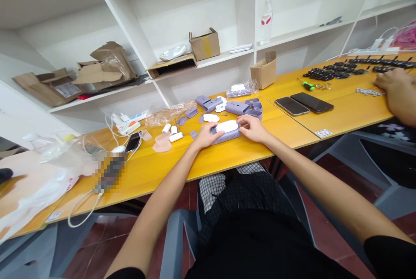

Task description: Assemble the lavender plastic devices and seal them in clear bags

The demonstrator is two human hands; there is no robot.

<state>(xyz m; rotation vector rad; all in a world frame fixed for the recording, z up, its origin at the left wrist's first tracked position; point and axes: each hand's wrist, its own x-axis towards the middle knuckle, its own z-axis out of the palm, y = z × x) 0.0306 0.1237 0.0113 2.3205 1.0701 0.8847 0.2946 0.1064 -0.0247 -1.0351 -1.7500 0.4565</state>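
Observation:
A purple plastic case [227,136] with a perforated side lies near the table's front edge, and a white oval piece [227,126] rests on top of it. My left hand [206,135] grips the case's left end, the thumb lying along the white piece. At the right end, my right hand [254,128] holds the case between thumb and fingers. Just behind are a loose white oval piece [211,118], small springs [222,114] and more purple casings [238,107]. White cylinders [176,137] and pale pink translucent sheets [161,145] lie to the left.
Two phones [312,102] lie to the right, near a green-handled screwdriver [308,85] and many black parts [334,70]. Another person's hand [396,86] is at the far right. A power strip [130,127] and cables stand left. A small carton [264,71] stands behind.

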